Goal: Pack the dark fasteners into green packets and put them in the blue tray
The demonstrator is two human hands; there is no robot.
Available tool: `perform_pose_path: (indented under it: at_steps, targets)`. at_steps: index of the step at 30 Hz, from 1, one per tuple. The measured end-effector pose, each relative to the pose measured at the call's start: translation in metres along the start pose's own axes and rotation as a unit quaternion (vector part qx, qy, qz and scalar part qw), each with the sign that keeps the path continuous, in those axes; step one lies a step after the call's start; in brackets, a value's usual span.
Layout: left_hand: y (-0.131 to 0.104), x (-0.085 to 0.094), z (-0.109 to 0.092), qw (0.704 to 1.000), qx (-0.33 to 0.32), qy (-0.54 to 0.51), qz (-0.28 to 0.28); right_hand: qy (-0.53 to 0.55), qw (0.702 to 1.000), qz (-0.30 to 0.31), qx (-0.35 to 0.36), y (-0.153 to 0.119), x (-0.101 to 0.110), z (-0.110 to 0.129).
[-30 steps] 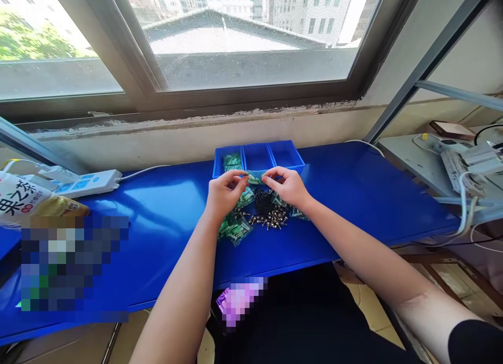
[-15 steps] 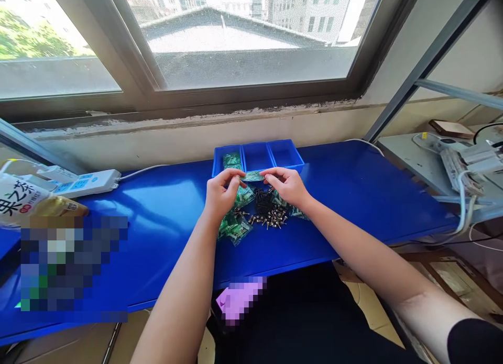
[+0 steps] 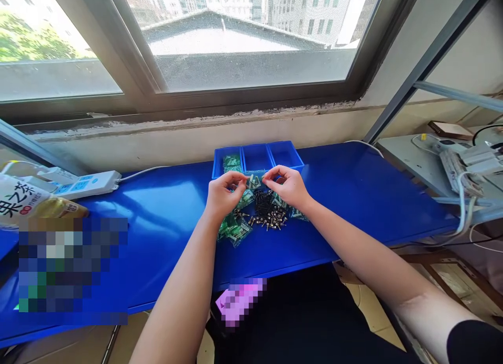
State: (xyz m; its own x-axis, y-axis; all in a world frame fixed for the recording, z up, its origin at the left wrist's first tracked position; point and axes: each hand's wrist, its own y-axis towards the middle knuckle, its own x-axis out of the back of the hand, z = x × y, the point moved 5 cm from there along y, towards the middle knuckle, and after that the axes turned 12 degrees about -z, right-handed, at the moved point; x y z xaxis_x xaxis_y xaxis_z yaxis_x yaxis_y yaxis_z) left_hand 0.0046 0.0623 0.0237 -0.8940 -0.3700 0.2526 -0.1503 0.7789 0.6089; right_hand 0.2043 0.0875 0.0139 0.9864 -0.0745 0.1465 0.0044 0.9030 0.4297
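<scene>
My left hand [image 3: 222, 195] and my right hand [image 3: 288, 186] both pinch one small clear packet with green contents [image 3: 253, 182], held between them just above the blue table [image 3: 157, 222]. Under the hands lies a pile of small dark screws [image 3: 268, 213]. More green packets [image 3: 233, 229] lie to its left, and a few others [image 3: 297, 213] sit by my right wrist. Right behind the hands stands a blue tray with three compartments [image 3: 257, 157]; its left compartment holds green packets [image 3: 231, 162].
A white power strip [image 3: 84, 184] with its cord lies at the back left. A drink pouch [image 3: 27, 207] sits at the far left edge. A window sill runs behind the table. On the right a grey shelf [image 3: 416, 154] carries cables and a white device [image 3: 471, 165].
The packet between my fingers has gone from stretched flat to bunched and tilted, and my two hands have drawn slightly closer together. Everything else stays put.
</scene>
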Motion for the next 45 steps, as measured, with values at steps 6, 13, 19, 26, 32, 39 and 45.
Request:
perform_pose_path:
  at_steps: [6, 13, 19, 26, 32, 39, 45]
  targets:
    - [-0.001, 0.0, 0.005, 0.999, 0.03, -0.02, -0.022, 0.002, 1.0, -0.001, -0.001, 0.0, 0.001, 0.0]
    - [0.0, 0.001, 0.006, 0.998, 0.046, 0.011, -0.03, 0.003, 1.0, -0.003, 0.008, 0.0, 0.0, 0.001]
    - [0.001, 0.001, 0.002, 0.999, 0.01, 0.023, -0.03, 0.016, 1.0, 0.0, -0.013, 0.0, -0.001, -0.001]
    - [0.001, 0.003, 0.001, 0.998, -0.009, 0.045, -0.033, -0.022, 1.0, 0.0, -0.002, 0.0, -0.001, -0.003]
    - [0.003, 0.004, -0.006, 0.998, -0.041, 0.041, -0.029, -0.04, 0.999, 0.003, 0.001, 0.0, 0.0, -0.003]
    - [0.001, 0.003, 0.001, 1.0, -0.002, 0.028, -0.013, -0.039, 0.998, -0.026, 0.037, 0.0, 0.003, 0.005]
    - [-0.001, 0.004, 0.0, 1.0, 0.025, -0.018, 0.0, 0.008, 1.0, 0.001, -0.024, 0.001, 0.0, -0.002]
